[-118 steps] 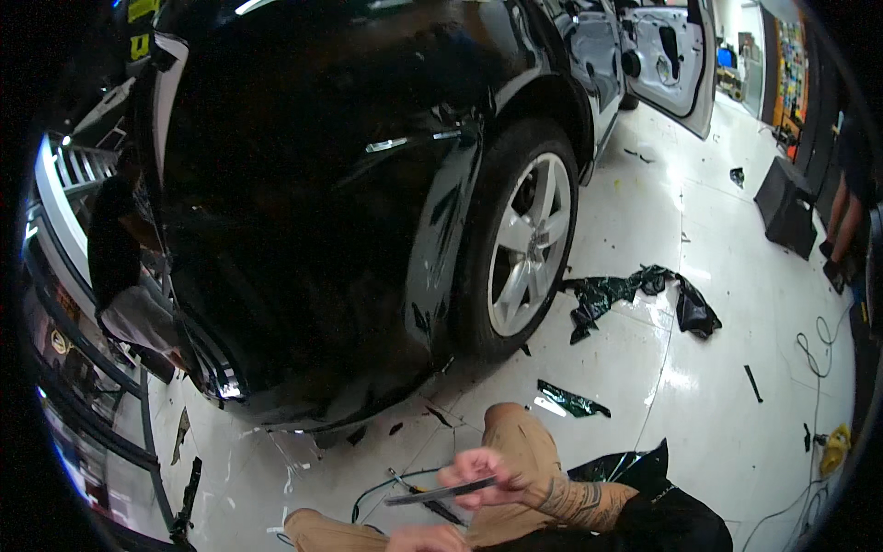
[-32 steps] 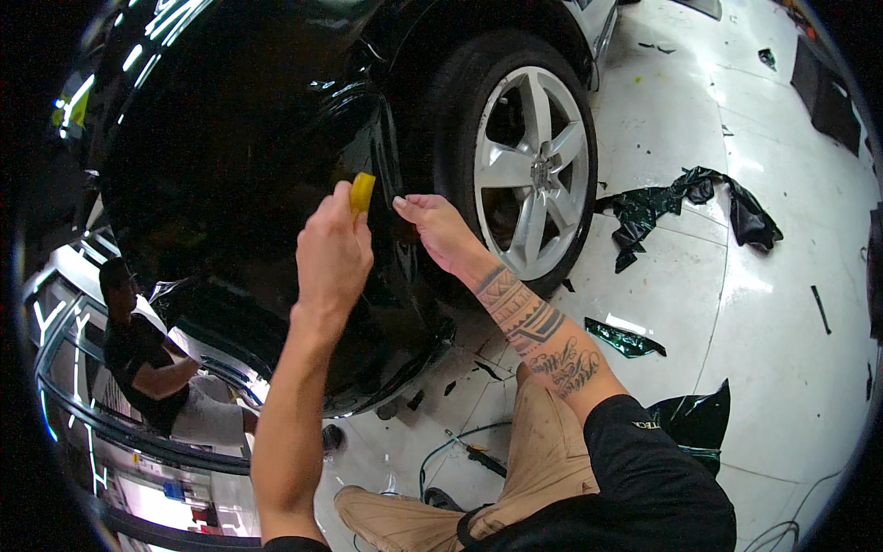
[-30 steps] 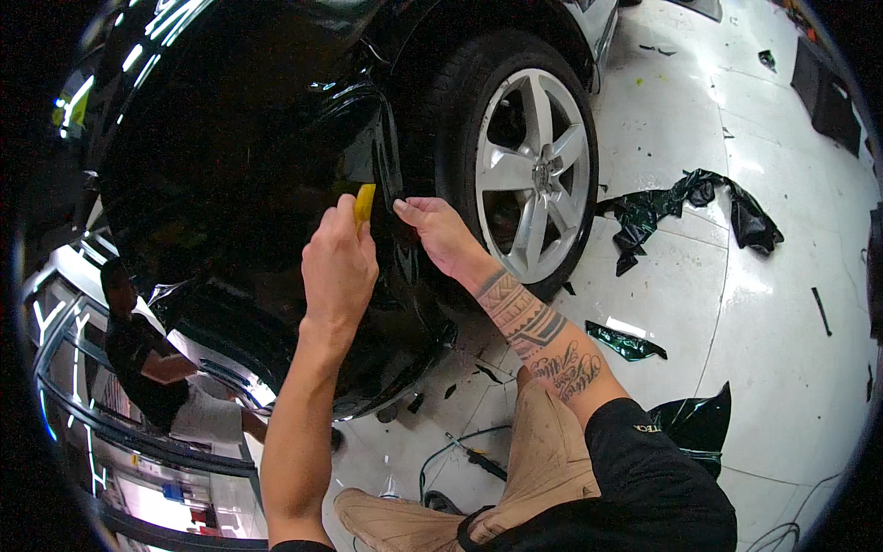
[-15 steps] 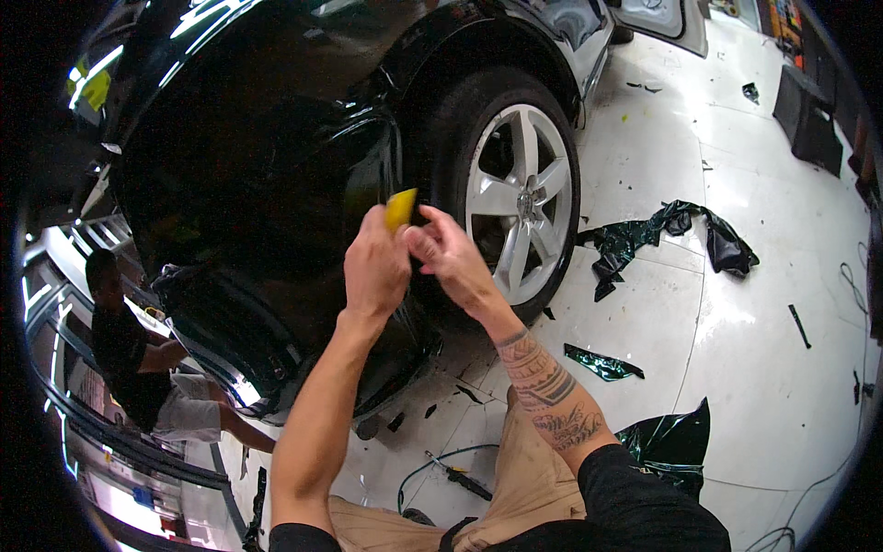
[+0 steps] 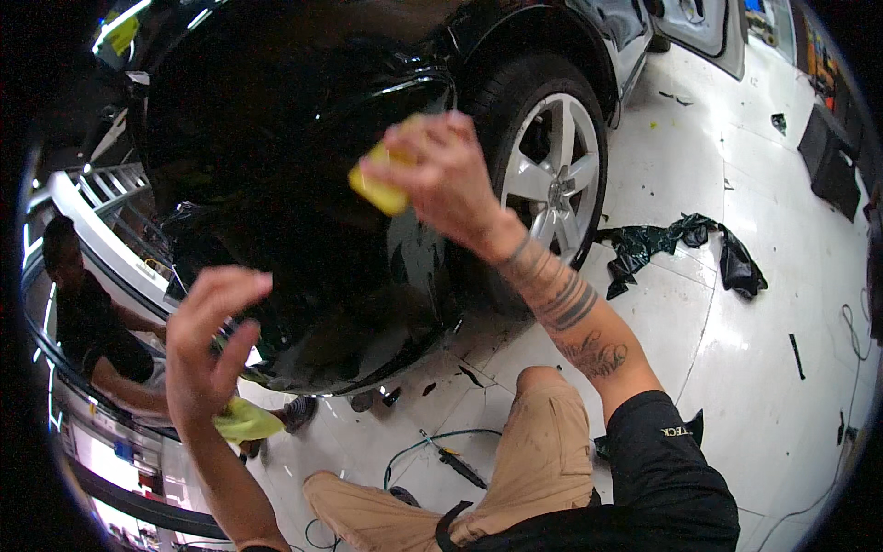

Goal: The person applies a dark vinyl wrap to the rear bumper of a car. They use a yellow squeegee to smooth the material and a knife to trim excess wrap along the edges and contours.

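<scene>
My right hand (image 5: 441, 175), slightly blurred, is closed on a yellow squeegee (image 5: 375, 191) over the front corner of a glossy black car body (image 5: 276, 166). Dark film on it shows creases (image 5: 418, 78) and a greyer streaked patch (image 5: 414, 258) beside the front wheel (image 5: 533, 184) with its silver five-spoke rim. My left hand (image 5: 212, 336) is lower and to the left, fingers apart and slightly bent, holding nothing, near the lower bumper. A yellow-green cloth (image 5: 248, 421) shows just beyond my left wrist.
A co-worker (image 5: 97, 322) in dark top crouches at the left. Crumpled film (image 5: 740, 267), a black tool (image 5: 464, 469) with a hose and thin cables (image 5: 855, 331) lie on the tiled floor (image 5: 662, 368). A black box (image 5: 828, 156) and an open car door (image 5: 699, 37) are at right.
The squeegee has passed from my left hand to my right, which has risen up and leftward. My left hand has let go and dropped down to the left.
</scene>
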`<state>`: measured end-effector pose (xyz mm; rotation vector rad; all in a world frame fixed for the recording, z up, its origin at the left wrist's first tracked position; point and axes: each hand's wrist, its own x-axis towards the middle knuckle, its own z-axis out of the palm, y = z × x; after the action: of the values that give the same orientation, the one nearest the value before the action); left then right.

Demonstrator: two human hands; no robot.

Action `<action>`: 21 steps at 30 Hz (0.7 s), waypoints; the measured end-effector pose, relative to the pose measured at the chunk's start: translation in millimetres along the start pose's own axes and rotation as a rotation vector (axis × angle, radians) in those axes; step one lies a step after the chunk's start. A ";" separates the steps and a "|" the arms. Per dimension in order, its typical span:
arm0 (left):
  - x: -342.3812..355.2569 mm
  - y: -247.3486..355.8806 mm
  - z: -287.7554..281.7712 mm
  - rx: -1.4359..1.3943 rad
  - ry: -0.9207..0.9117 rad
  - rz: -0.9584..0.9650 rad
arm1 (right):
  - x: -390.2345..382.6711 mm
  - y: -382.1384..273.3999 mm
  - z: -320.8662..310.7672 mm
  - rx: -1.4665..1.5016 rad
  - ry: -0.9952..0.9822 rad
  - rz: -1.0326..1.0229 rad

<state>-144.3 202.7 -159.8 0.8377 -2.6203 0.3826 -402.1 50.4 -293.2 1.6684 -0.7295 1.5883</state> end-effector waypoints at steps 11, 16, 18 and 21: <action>-106.1 -24.0 48.6 -0.194 -0.170 -0.372 | -97.7 -30.0 -41.2 0.097 -0.382 0.071; -110.0 -25.8 97.8 -0.261 -0.156 -0.448 | -45.3 -30.8 0.0 0.026 -0.218 0.016; -125.4 -25.6 93.4 -0.251 -0.172 -0.458 | -112.4 -64.3 10.8 0.118 -0.270 0.046; -145.5 -26.6 105.6 -0.325 -0.132 -0.530 | -238.7 -75.5 -6.8 0.100 -0.771 0.011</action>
<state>-44.9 216.8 -311.4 1.4116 -2.3475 -0.2414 -366.0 83.2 -538.9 2.3754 -1.0364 0.9619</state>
